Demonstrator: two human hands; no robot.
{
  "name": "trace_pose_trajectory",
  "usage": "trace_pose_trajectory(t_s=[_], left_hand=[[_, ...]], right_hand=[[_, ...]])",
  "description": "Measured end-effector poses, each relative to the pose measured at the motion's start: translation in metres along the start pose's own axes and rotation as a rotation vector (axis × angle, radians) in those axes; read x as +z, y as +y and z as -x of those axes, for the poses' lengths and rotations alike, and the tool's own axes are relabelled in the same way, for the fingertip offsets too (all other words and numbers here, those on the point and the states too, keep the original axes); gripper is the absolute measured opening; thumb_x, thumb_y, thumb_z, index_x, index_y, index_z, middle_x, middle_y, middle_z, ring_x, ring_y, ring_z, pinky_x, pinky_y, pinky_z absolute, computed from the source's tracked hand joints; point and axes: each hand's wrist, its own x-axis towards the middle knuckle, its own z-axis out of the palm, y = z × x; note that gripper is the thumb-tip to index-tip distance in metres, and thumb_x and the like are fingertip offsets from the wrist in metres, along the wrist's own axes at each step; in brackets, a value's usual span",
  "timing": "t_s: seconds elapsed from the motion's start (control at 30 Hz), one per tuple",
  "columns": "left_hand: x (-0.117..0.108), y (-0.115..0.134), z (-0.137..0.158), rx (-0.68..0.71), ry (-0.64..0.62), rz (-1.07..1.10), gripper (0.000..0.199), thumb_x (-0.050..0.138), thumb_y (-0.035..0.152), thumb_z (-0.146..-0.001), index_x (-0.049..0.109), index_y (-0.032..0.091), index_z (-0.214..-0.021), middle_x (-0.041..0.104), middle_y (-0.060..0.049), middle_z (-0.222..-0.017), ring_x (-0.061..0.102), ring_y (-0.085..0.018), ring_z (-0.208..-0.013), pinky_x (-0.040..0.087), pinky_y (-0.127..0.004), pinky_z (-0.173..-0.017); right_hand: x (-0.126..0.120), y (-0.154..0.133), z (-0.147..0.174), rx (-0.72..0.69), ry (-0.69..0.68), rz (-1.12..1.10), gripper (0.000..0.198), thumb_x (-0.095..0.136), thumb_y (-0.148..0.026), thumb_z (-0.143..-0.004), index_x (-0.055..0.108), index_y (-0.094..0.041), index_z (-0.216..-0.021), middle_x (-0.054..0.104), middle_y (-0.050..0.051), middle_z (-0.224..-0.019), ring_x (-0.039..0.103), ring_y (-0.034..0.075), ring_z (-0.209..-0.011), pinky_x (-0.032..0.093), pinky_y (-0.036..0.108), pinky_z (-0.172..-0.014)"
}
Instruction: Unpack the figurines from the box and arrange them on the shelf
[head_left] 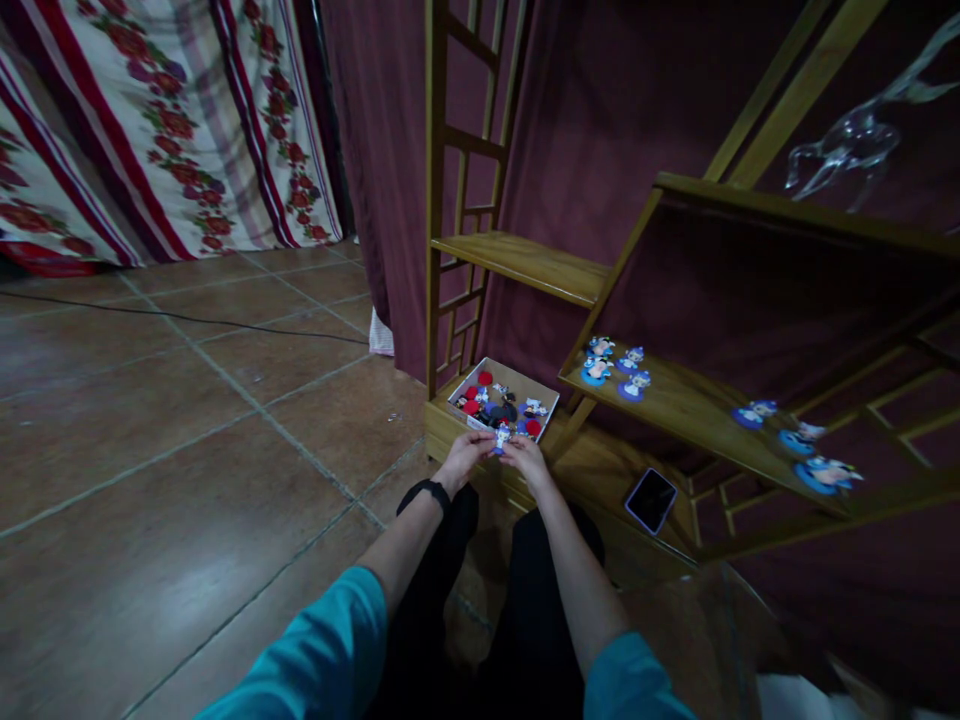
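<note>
Between my two hands, just in front of an open box, is a small white-and-purple figurine (502, 437). The fingers of my left hand (466, 456) pinch it from the left, and those of my right hand (525, 458) from the right. Right behind them, the shallow cardboard box (551, 400) holds a jumble of little figurines with red, black and purple bases. Up on the wooden shelf (690, 425), several figurines (632, 385) stand on blue and purple round bases at the left end. More figurines (825, 475) are farther right on that shelf.
A dark-screened phone or tablet (651, 501) lies on the lower wooden board. The wooden rack's upright (433, 200) rises behind the box. A clear glass animal ornament (847, 145) stands on the upper shelf. A black cable (225, 322) crosses the tiled floor (187, 480) at left.
</note>
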Motion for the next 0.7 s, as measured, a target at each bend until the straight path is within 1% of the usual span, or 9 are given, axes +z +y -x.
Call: trace_pose_trajectory(t_s=[0.2,0.4,0.53,0.7], left_hand=[[0.000,-0.002,0.000,0.088,-0.076,-0.117,0.036,0.076,0.018,-0.052,0.065,0.011,-0.085,0.067,-0.003,-0.077,0.058,-0.012,-0.068,0.045,-0.025,-0.069],[-0.001,-0.015,-0.009,0.204,-0.061,-0.278,0.036,0.073,0.015,-0.052,0.062,0.012,-0.086,0.063,0.001,-0.069,0.056,-0.011,-0.061,0.045,-0.024,-0.063],[-0.002,-0.021,-0.013,0.291,-0.037,-0.455,0.034,0.068,0.013,-0.058,0.060,0.013,-0.091,0.064,-0.001,-0.077,0.058,-0.012,-0.067,0.047,-0.026,-0.067],[0.001,-0.015,-0.004,0.447,-0.028,-0.763,0.038,0.064,0.010,-0.062,0.061,0.015,-0.100,0.062,-0.005,-0.095,0.060,-0.015,-0.080,0.048,-0.031,-0.077]], right_hand=[[-0.001,-0.001,0.001,-0.004,0.012,-0.013,0.027,0.075,-0.028,-0.050,0.061,-0.017,-0.069,0.062,-0.001,-0.069,0.060,0.012,-0.062,0.051,0.028,-0.062],[-0.002,-0.001,0.002,-0.009,0.020,-0.014,0.026,0.074,-0.025,-0.050,0.061,-0.016,-0.072,0.062,-0.001,-0.069,0.059,0.013,-0.065,0.051,0.029,-0.065],[-0.003,-0.002,0.003,-0.013,0.012,-0.009,0.026,0.073,-0.024,-0.050,0.062,-0.016,-0.073,0.061,-0.001,-0.068,0.059,0.013,-0.066,0.050,0.030,-0.067],[-0.005,-0.001,0.003,-0.022,-0.004,0.004,0.028,0.072,-0.024,-0.051,0.062,-0.017,-0.076,0.061,-0.002,-0.067,0.058,0.014,-0.067,0.049,0.030,-0.068]])
